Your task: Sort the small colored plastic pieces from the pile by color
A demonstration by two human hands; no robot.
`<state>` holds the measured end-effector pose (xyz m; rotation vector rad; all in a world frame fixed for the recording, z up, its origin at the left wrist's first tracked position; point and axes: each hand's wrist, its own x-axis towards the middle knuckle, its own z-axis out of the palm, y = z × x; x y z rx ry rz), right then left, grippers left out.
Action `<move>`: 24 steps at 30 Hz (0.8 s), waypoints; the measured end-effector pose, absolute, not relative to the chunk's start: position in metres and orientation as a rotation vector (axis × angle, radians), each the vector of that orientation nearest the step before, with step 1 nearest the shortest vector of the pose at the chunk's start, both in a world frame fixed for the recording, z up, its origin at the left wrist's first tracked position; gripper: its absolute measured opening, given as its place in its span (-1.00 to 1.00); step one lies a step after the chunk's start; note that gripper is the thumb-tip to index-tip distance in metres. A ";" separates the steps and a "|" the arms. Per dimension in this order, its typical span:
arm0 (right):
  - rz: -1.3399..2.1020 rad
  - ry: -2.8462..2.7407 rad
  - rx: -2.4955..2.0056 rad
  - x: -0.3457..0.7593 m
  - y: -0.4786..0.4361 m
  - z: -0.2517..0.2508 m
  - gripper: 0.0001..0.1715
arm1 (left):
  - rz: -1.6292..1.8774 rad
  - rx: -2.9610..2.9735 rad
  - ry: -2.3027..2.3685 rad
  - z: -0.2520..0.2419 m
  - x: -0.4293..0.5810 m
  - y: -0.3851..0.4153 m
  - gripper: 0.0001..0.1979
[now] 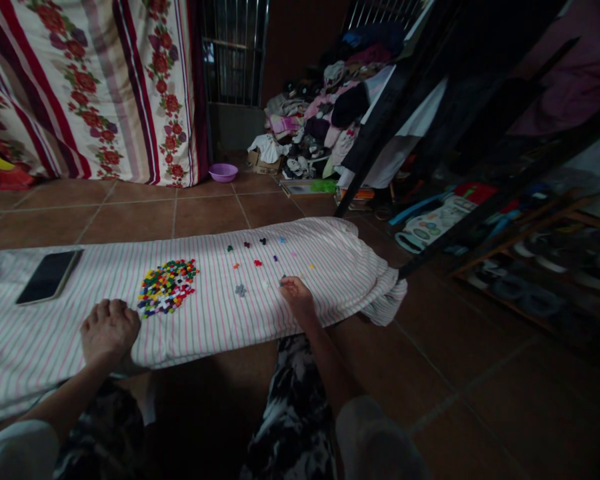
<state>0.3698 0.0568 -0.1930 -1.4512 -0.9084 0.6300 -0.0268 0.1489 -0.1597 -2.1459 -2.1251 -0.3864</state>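
Observation:
A pile of small multicoloured pieces (167,287) lies on a striped cloth (55,333) spread over the floor. Several single pieces (256,262) are set apart to the right of the pile, each a different colour. My right hand (296,293) rests on the cloth with its fingertips pinched on a small dark piece (283,280). My left hand (110,328) sits curled on the cloth just below and left of the pile, fingers bent, nothing seen in it.
A dark phone (49,276) lies on the cloth at the left. A purple bowl (223,173) stands on the tiled floor behind. A heap of clothes (320,127) and dark shelving (505,200) fill the right side. A floral curtain (90,87) hangs at back left.

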 end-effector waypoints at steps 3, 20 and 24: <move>0.558 -0.941 -1.517 0.377 0.057 -0.193 -0.80 | -0.368 -2.157 -2.123 -0.159 -0.027 0.149 -0.59; 0.170 -1.083 -1.834 0.404 0.072 -0.196 -0.74 | -0.308 -2.100 -2.119 -0.168 -0.030 0.154 -0.64; 0.116 -1.167 -1.893 0.405 0.084 -0.203 -0.71 | -0.361 -2.125 -2.099 -0.166 -0.030 0.152 -0.61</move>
